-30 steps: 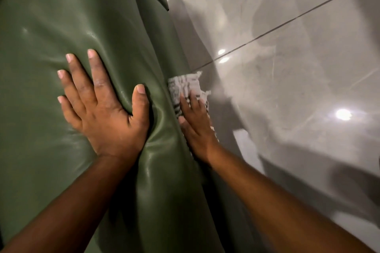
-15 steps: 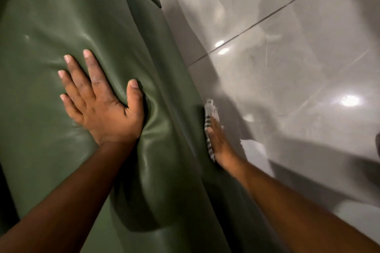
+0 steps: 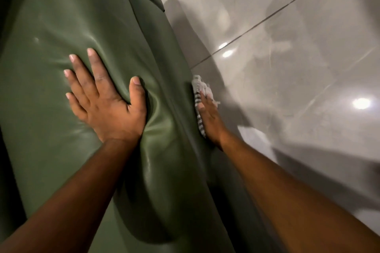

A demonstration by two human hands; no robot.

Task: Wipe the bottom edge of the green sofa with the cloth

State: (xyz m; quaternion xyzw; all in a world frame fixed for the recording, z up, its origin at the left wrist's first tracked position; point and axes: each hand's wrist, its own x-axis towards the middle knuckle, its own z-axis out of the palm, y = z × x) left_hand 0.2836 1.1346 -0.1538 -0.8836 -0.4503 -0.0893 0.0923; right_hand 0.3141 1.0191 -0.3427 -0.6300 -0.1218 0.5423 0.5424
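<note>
The green leather sofa [image 3: 86, 18] fills the left half of the view, its front face dropping to the floor along a slanted line. My left hand [image 3: 104, 98] lies flat on the seat cushion with fingers spread, denting the leather. My right hand [image 3: 209, 119] presses a white cloth with dark stripes [image 3: 200, 88] against the lower front of the sofa, close to the floor. The cloth shows above and beside my fingers; the rest of it is hidden under my palm.
A glossy grey tiled floor [image 3: 298, 80] spreads to the right, crossed by a dark grout line [image 3: 267, 18] and spotted with light reflections. Dark shadows lie along the sofa's base and at the lower right.
My right hand slid the cloth down the sofa front toward the floor edge, then shifted slightly along it. The cloth now shows mostly edge-on. My left hand has stayed pressed on the cushion.
</note>
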